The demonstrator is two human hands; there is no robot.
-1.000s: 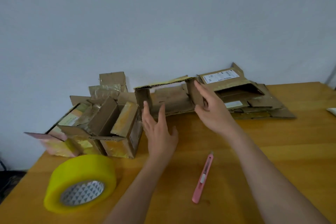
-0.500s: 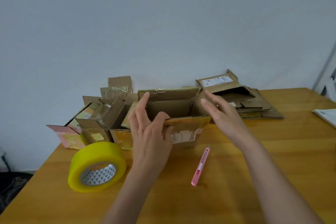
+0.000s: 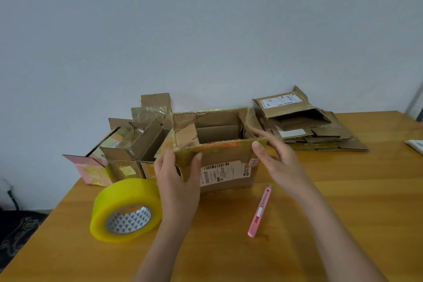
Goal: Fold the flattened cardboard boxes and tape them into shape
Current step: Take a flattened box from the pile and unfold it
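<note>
I have the opened cardboard box point(image 3: 219, 155) upright behind the yellow tape roll point(image 3: 127, 210), left hand point(image 3: 177, 178) gripping its near flap, right hand point(image 3: 278, 160) relaxed at its corner, untaped, flattened boxes point(image 3: 320, 135) left to its right

Left hand point(image 3: 177, 181) grips open cardboard box point(image 3: 225, 167) near flap; right hand point(image 3: 278, 160) touches flap's right end; yellow tape roll point(image 3: 126, 210) just left of box.
</note>
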